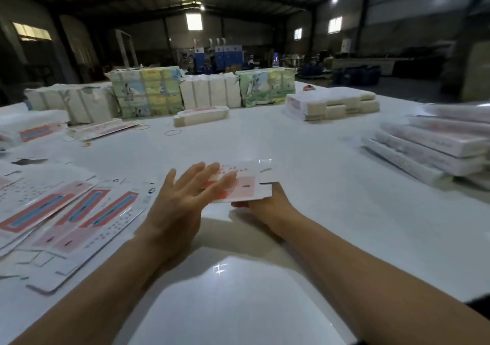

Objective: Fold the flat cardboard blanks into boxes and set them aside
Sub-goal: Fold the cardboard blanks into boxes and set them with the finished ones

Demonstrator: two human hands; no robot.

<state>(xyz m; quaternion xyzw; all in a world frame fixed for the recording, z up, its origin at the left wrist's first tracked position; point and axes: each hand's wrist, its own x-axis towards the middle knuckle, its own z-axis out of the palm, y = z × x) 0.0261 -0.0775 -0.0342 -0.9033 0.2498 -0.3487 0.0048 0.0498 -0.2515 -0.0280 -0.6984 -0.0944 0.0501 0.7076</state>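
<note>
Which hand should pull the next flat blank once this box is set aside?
Left, probably. The left hand is open and nearest the flat blanks; the right hand grips the box.

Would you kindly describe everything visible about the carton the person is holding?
The carton is glossy white card with a pink panel and small red marks, partly folded, held just above the white table at centre. The right hand grips its near edge from below; the left hand, fingers straight, lies over its left side.

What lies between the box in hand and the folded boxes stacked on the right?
Head view: only bare white table between the held box and the stack of folded boxes.
</note>
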